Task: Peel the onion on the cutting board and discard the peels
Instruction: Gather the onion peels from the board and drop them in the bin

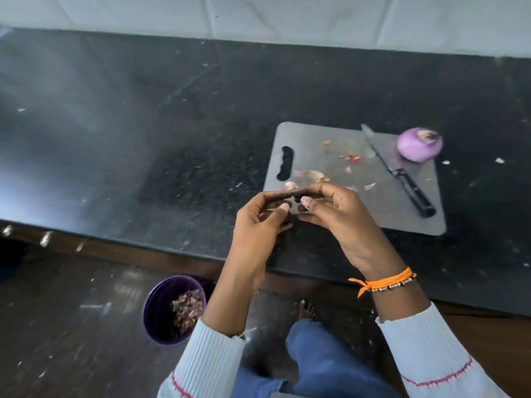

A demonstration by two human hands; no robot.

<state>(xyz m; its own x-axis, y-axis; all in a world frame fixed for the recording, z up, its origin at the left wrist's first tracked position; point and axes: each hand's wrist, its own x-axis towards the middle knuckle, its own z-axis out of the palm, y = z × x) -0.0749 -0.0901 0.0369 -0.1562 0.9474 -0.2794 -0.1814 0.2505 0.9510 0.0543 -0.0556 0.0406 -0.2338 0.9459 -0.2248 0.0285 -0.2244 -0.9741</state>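
Observation:
The peeled purple onion (419, 145) sits at the far right corner of the grey cutting board (324, 145). Loose peel scraps (311, 175) lie on the board's near left part. My left hand (258, 222) and my right hand (342, 216) are raised together over the board's near left corner, fingers curled and fingertips meeting. I see nothing between the fingers; the spot is blurred. A purple bin (165, 308) holding peels stands on the floor below the counter edge, left of my left arm.
A black-handled knife (402, 176) lies slanted on the board, between my hands and the onion. The board rests on a dark speckled counter (143, 124) with a white wall behind. My leg and bare foot (307, 310) are under the counter edge.

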